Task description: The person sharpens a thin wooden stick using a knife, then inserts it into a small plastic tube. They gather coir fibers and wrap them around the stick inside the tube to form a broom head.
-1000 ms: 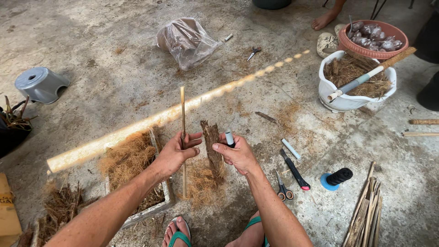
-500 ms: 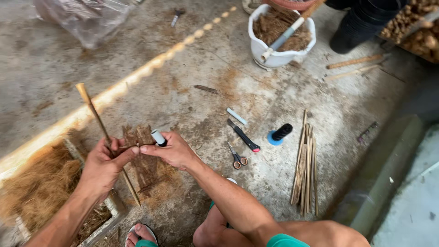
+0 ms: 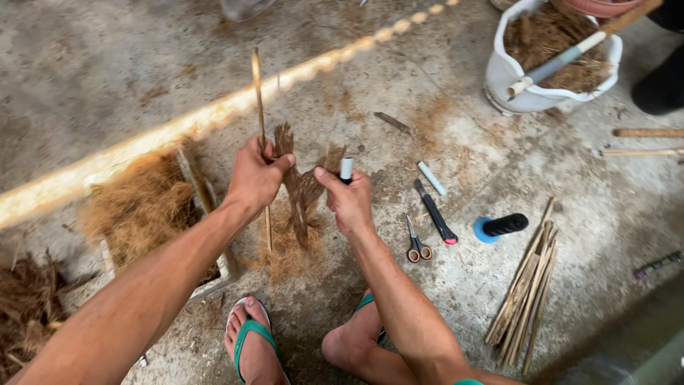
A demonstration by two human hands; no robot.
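Gripping a thin upright bamboo stick (image 3: 258,107) in the left hand (image 3: 255,178), fingers curled shut around the shaft, thumb pressing a strip of dark brown coconut husk fibre (image 3: 296,185) against it. Holding that fibre strip upright between both hands, its lower end touching the loose fibre pile on the rough concrete floor (image 3: 114,71). Clamping a small black-and-white cylindrical tool (image 3: 346,169) in the right hand (image 3: 349,199), fingers closed around its body, thumb extended toward the fibre strip, white tip protruding above the fist.

Lying to the right, well apart from the hands: small scissors with orange handles (image 3: 415,241), a black utility knife with a red end (image 3: 434,211), a short white stick (image 3: 432,178), a blue-and-black spool (image 3: 499,227), and a bundle of split bamboo slats (image 3: 529,285). Standing to the left: a shallow wooden tray heaped with tan fibre (image 3: 142,207). Standing at upper right: a white bucket of husk with a pole resting across it (image 3: 548,64).

Risks, as judged from this position:
- Fibre strip slipping off the stick, caused by thumb pressure slackening.
- Stick bending or snapping, caused by gripping only mid-shaft with a long free end above.
- Fibre fraying or tearing, caused by pulling sideways with the right hand.
- Bare feet in green sandals (image 3: 249,342) sitting just below the work, exposed to a dropped tool.
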